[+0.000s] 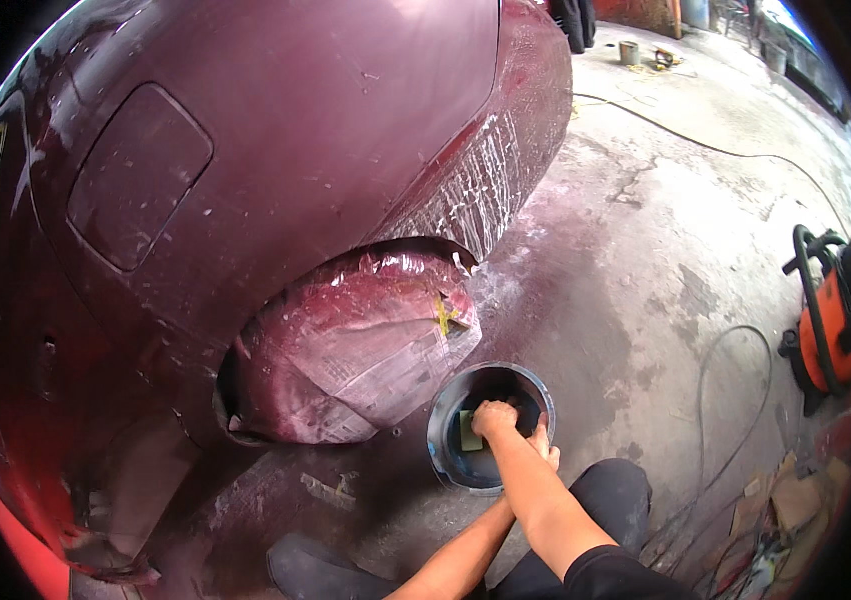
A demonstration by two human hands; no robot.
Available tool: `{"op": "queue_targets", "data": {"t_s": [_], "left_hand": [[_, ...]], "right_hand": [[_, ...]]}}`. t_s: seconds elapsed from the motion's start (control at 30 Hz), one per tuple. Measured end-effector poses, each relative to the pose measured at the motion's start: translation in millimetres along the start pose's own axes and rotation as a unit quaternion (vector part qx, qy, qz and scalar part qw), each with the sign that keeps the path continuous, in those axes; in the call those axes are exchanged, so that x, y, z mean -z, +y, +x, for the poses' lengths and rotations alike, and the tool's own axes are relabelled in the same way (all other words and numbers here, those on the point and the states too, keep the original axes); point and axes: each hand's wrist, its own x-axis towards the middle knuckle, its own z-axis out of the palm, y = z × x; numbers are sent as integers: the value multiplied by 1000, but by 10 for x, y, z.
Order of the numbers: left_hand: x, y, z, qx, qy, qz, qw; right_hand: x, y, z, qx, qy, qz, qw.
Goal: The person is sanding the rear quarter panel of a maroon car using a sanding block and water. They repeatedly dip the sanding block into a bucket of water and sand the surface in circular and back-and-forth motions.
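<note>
Round bucket (442,440), rectangular greenish pad (469,432), stained concrete floor (645,300)

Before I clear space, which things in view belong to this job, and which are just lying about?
Likely in the job:
bucket, right hand and left hand at it
green pad inside it
car
wheel-arch covering

Seemingly lying about:
orange machine
can
cardboard

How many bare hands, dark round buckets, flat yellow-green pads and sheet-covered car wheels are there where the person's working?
Hands (bare left hand, bare right hand): 2
Dark round bucket: 1
Flat yellow-green pad: 1
Sheet-covered car wheel: 1
Total: 5
</note>
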Motion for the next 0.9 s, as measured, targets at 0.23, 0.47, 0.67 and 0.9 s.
{"op": "queue_targets", "data": {"t_s": [0.23, 0.47, 0.67, 0.9], "left_hand": [[-242, -35, 73, -73, 89, 77, 990], [1045, -258, -163, -147, -388, 362, 835], [1587, -1445, -92, -308, -200, 457, 810], [1377, -1450, 9, -351, -192, 408, 821]], "right_hand": [[-636, 399, 604, 160, -130, -93, 974], [-875, 870, 795, 123, -233, -52, 963], [-342, 237, 232, 82, -173, 9, 981], [428, 170, -553, 35, 3, 681, 731]]}}
